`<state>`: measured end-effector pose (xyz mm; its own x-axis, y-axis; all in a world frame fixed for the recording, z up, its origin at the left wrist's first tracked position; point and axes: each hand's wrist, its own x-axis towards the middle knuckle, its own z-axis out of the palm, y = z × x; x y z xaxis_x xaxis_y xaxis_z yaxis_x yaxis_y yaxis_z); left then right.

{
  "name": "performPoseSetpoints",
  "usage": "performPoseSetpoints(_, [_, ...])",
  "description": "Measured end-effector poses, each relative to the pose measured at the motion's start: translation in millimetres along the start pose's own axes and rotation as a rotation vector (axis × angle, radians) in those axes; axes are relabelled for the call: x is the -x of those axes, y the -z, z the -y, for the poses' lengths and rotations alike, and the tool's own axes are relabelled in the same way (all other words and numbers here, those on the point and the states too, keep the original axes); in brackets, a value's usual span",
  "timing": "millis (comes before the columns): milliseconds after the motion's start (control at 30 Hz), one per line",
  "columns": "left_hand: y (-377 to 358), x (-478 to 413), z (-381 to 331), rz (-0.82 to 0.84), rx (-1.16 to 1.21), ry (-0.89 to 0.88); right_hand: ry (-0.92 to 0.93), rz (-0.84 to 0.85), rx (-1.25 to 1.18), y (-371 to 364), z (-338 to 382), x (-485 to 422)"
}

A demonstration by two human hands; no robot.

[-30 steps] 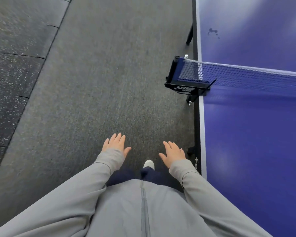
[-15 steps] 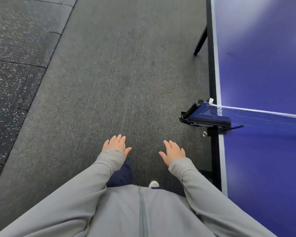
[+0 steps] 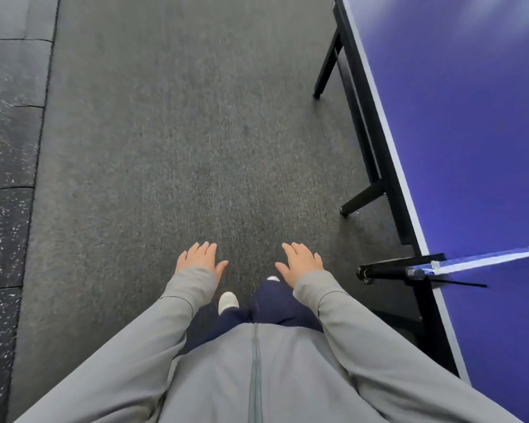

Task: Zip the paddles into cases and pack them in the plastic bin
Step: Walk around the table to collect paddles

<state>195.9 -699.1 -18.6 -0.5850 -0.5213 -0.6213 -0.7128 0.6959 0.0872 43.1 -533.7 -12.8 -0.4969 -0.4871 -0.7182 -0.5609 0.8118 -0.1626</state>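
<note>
Your left hand [image 3: 200,258] and right hand [image 3: 301,261] hang flat over grey, short-pile carpet [image 3: 171,148], each grip wide and holding nothing, cuffed in smooth grey sleeves [image 3: 348,325]. On the right runs the glossy blue desk [image 3: 471,148] on black legs, its net post [image 3: 388,271] just beside you. Speckled rubber tiles [image 3: 3,178] line the left. No paddles, cases or bin are in view.

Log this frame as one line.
left hand: open, empty | right hand: open, empty | beside ping-pong table, by net post | paddles, cases, bin: not visible
</note>
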Motion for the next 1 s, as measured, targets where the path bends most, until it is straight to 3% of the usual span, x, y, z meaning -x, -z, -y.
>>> performPoseSetpoints(400, [116.8, -157.0, -35.0, 0.116, -0.02, -0.09, -0.182, 0.114, -0.255, 92.5, -15.4, -113.3])
performPoseSetpoints(667, [191.1, -254.6, -62.7, 0.092, -0.151, -0.211, -0.301, 0.092, -0.377, 167.7, -23.3, -172.9])
performPoseSetpoints(1000, [280.6, -403.4, -30.8, 0.122, -0.163, -0.288, -0.391, 0.085, -0.458, 271.1, 37.4, -295.9])
